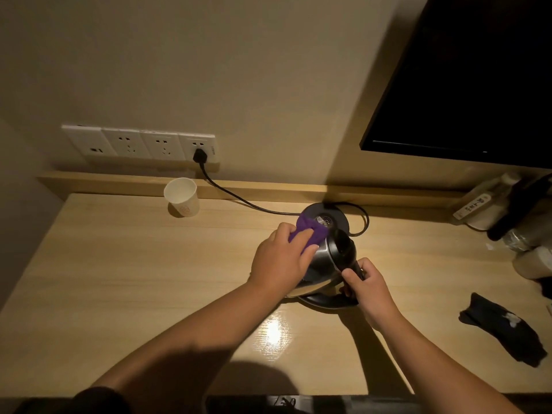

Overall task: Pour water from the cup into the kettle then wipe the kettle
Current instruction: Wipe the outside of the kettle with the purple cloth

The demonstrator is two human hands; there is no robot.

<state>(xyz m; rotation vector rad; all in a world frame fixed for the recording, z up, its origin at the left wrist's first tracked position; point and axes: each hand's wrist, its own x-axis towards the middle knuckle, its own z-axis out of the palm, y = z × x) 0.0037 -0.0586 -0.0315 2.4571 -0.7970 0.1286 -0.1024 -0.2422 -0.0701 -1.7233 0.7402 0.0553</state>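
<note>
The paper cup (181, 197) stands upright on the bench (119, 279), well left of the kettle (327, 264). The left hand (279, 259) presses a purple cloth (307, 230) against the kettle's steel wall. The right hand (369, 286) grips the handle, holding the kettle tilted off its base (334, 215). Judged heavy with water and slippery; hold by the handle.

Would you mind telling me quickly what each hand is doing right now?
Left hand: holds the purple cloth against the kettle.
Right hand: fingers curled round the kettle's handle.
</note>
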